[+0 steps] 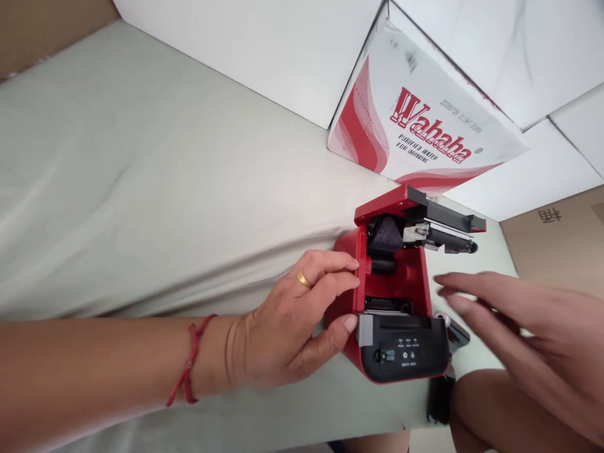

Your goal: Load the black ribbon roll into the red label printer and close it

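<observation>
A red and black label printer [401,355] sits with its lid [410,211] raised. Inside its red bay, a black roller or spindle [383,265] shows, and a dark roll hangs under the lid. My left hand [302,314], with a gold ring and a red string bracelet, rests against the printer's left side. Its fingers are stretched, the tips touching the upper edge and the thumb near the grey corner of the front panel. My right hand [514,333] hovers right of the printer, fingers extended and apart from it, with nothing visible in them.
A white and red Wahaha water carton [425,119] stands behind the printer against white boxes [245,50]. A pale green cloth [165,189] covers the surface. Brown cardboard [557,233] is at the right. A dark object [457,336] lies beside the printer, and a black one [438,399] below it.
</observation>
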### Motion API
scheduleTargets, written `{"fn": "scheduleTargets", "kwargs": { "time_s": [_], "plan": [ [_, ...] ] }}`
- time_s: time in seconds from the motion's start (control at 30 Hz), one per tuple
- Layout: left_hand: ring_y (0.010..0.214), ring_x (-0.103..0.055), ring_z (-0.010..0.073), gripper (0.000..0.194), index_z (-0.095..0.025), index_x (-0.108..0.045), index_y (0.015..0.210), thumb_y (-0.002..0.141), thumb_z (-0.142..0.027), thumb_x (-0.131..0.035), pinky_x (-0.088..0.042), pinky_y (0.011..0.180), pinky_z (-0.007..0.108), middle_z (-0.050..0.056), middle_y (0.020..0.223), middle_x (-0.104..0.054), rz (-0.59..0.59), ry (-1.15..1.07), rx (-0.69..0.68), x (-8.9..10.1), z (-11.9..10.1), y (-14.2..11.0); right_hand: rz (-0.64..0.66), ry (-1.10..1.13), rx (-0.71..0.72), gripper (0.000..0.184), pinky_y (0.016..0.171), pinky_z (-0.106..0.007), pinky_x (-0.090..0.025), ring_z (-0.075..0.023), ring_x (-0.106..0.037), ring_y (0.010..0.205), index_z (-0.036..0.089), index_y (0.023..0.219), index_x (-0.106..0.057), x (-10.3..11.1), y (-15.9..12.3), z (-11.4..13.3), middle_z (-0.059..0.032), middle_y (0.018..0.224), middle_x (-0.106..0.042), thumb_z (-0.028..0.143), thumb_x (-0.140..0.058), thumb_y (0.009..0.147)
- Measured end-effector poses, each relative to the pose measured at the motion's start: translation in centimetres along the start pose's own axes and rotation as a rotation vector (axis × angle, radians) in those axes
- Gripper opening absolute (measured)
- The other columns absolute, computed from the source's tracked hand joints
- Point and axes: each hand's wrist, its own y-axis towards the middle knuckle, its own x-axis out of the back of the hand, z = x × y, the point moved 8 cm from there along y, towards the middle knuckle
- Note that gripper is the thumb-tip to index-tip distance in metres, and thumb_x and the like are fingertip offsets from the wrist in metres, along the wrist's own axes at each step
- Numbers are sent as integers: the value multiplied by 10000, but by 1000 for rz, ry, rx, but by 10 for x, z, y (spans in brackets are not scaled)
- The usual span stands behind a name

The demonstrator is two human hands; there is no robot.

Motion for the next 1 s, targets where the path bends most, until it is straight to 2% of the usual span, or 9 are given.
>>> {"fn": "scheduleTargets", "kwargs": {
  "time_s": [0.07, 0.13, 0.27, 0.37, 0.53, 0.63, 0.73, 0.83, 1.0],
  "plan": [
    [1308, -662, 262, 322, -182, -546, 1386, 1073, -250, -574, -643, 1099, 415, 166, 1396, -645, 15, -8, -12, -2, -2, 0, 56, -26, 29, 316, 602, -400, -589, -250, -787, 785, 412, 1354, -699, -13, 10, 6, -12, 1221, -816, 500, -514, 1114],
    [1313, -659, 263, 309, -181, -543, 1371, 1070, -241, -565, -650, 1094, 412, 171, 1391, -638, 12, -8, -28, -2, -3, -1, 43, -63, 24, 358, 608, -403, -583, -253, -792, 819, 377, 1391, -681, -18, 19, 8, -42, 1305, -782, 518, -491, 1123],
    [1301, -653, 253, 267, -166, -539, 1337, 1079, -231, -531, -659, 1082, 398, 185, 1367, -630, -11, 7, -59, -2, -6, -1, 42, -68, 21, 346, 563, -374, -543, -217, -744, 703, 330, 1273, -719, -20, 24, 12, -53, 1128, -777, 527, -473, 1132],
    [1277, -666, 260, 234, -156, -551, 1299, 1078, -231, -528, -673, 1054, 407, 199, 1356, -631, -28, 15, -91, -3, -8, -1, 57, -95, 37, 362, 555, -365, -533, -216, -742, 691, 299, 1204, -734, -16, 24, 16, -64, 1123, -778, 540, -473, 1133],
    [1220, -693, 276, 197, -154, -578, 1235, 1060, -225, -523, -695, 1004, 414, 206, 1304, -657, -78, 0, -160, -3, -12, -1, 59, -81, 57, 329, 605, -314, -580, -215, -800, 836, 315, 1333, -704, -8, 25, 15, -50, 1217, -791, 511, -540, 1126],
    [1195, -700, 259, 165, -172, -568, 1217, 1070, -221, -512, -696, 999, 403, 184, 1291, -666, -114, 7, -164, -3, -12, -2, 78, -69, 56, 314, 605, -288, -596, -188, -789, 816, 336, 1336, -712, -8, 26, 10, -33, 1222, -784, 507, -564, 1118],
    [1115, -713, 229, 156, -178, -557, 1217, 1079, -229, -505, -700, 923, 361, 181, 1307, -658, -121, 12, -163, -5, -12, -3, 104, -65, 57, 428, 596, -296, -599, -178, -757, 767, 346, 1468, -669, -12, 27, 6, -59, 1237, -758, 552, -559, 1108],
    [876, -691, 159, 163, -164, -549, 1224, 1078, -210, -492, -679, 785, 315, 205, 1386, -627, -91, 39, -162, -9, -13, -5, 131, -63, 76, 584, 675, -331, -633, -221, -775, 884, 340, 1619, -570, -16, 30, 5, -106, 1299, -716, 603, -541, 1098],
    [743, -645, 108, 204, -171, -539, 1259, 1065, -175, -476, -653, 747, 302, 197, 1458, -605, -51, 91, -160, -13, -12, -8, 106, 4, 38, 511, 636, -323, -619, -200, -736, 744, 338, 1469, -712, -9, 46, -5, -61, 1014, -771, 628, -562, 1075]
  ]
}}
